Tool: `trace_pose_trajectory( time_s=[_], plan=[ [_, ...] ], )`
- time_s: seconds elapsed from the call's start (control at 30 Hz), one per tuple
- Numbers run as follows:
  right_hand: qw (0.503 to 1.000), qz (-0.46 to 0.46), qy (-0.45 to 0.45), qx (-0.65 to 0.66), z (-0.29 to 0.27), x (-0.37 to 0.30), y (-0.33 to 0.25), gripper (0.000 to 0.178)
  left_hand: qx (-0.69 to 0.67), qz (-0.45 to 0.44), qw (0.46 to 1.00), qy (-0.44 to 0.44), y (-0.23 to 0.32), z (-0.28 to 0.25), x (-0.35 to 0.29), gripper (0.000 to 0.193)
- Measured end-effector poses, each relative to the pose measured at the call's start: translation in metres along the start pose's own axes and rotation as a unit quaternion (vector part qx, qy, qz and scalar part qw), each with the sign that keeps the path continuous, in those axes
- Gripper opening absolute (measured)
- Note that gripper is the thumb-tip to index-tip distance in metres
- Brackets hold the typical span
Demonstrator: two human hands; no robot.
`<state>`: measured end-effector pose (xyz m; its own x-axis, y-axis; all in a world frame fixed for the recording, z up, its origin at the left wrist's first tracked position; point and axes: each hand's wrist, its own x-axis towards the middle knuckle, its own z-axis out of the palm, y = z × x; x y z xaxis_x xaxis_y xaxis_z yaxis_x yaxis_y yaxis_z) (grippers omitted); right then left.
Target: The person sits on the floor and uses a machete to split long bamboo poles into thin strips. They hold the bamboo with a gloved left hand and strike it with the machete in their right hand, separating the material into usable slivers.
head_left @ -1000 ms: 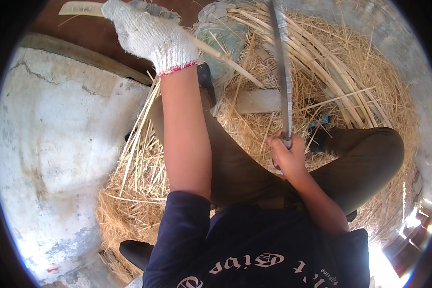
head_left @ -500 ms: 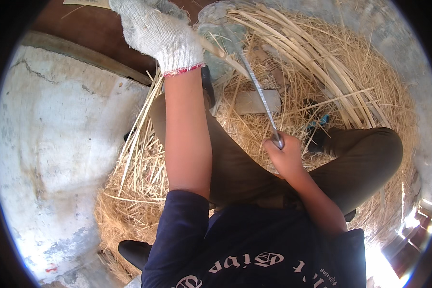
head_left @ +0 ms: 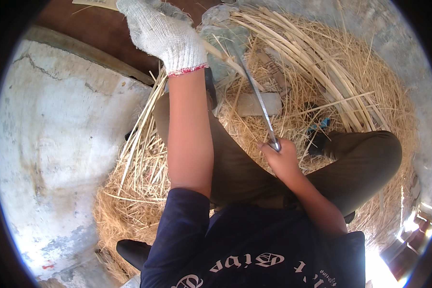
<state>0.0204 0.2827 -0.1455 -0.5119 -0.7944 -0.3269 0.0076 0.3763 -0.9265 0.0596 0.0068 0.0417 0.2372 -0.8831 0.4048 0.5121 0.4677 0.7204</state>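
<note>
"What's around you, biggest first?"

"One cracked, pale wall [head_left: 72, 144] on my left, then one spread of straw-coloured shavings [head_left: 129, 216] around my two legs [head_left: 369, 153]."

"And lying there?"

"One bundle of long canes [head_left: 321, 67] curving along the upper right (too overlapped for me to count), one sheaf of thinner slats [head_left: 141, 125] beside the wall, and one crumpled greenish sheet [head_left: 229, 41] at the top."

"What are you holding?"

"Two things. One flat pale strip [head_left: 223, 55] runs out both sides of my left hand [head_left: 151, 24], which is folded around it in one white knit glove [head_left: 187, 53]. One long blade [head_left: 259, 96] rises from my right hand [head_left: 282, 157], closed around its lower end."

"Do they touch?"

"The blade crosses the strip's near end in my view; I can't tell if they touch."

"Anything smaller?"

"One flat block [head_left: 261, 104] behind the blade, and one brown stick-shaped piece [head_left: 277, 77] just above it."
</note>
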Motion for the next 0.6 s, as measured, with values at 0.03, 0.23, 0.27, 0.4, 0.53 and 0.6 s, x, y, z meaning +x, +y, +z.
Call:
trace_pose_trajectory(
  time_s=[0.03, 0.23, 0.27, 0.4, 0.53, 0.6],
  plan=[
    [1.000, -0.012, 0.009, 0.028, -0.001, -0.005, -0.003, 0.032, 0.005, 0.002, 1.000, 0.008, 0.001, 0.000, 0.000, 0.061],
    [0.978, -0.115, 0.072, 0.159, 0.001, -0.007, 0.001, 0.033, -0.083, 0.007, 0.996, 0.019, 0.012, 0.025, -0.022, 0.041],
    [0.977, -0.126, 0.071, 0.158, 0.004, -0.006, 0.006, 0.032, -0.077, 0.011, 0.997, 0.030, 0.017, 0.031, -0.030, 0.041],
    [0.996, -0.075, 0.039, -0.009, 0.007, 0.009, 0.005, 0.028, -0.050, 0.000, 0.997, 0.051, 0.013, 0.034, -0.027, 0.042],
    [0.998, 0.007, 0.020, -0.061, 0.007, 0.013, 0.000, 0.027, -0.071, -0.017, 0.997, 0.033, 0.016, 0.030, -0.028, 0.043],
    [0.999, -0.002, 0.025, -0.022, 0.005, 0.009, 0.004, 0.027, -0.060, -0.041, 0.996, 0.052, 0.019, 0.033, -0.028, 0.043]
  ],
)
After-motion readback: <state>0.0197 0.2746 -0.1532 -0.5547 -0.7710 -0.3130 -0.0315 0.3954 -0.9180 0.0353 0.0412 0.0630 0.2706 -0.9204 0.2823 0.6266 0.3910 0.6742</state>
